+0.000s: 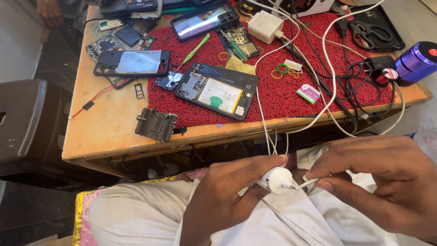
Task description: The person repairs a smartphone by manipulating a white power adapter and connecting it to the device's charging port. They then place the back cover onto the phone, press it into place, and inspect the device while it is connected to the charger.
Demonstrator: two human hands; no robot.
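My left hand [227,191] grips a small round white charger plug [278,180] over my lap, thumb and fingers wrapped around it. My right hand [382,182] pinches the white cable end [306,184] that meets the plug's tip. White cables [266,132] run up from my hands over the table edge. On the red mat [282,98] lies an opened phone [217,90] with its battery and board exposed.
A wooden table [107,127] holds a phone back cover [132,62], a metal jig [155,124], a green screwdriver [196,47], a white adapter [265,26], scissors on a black tray [371,31], rubber bands [282,69] and a purple cylinder [416,61]. Another person's hand [49,11] rests at the far left.
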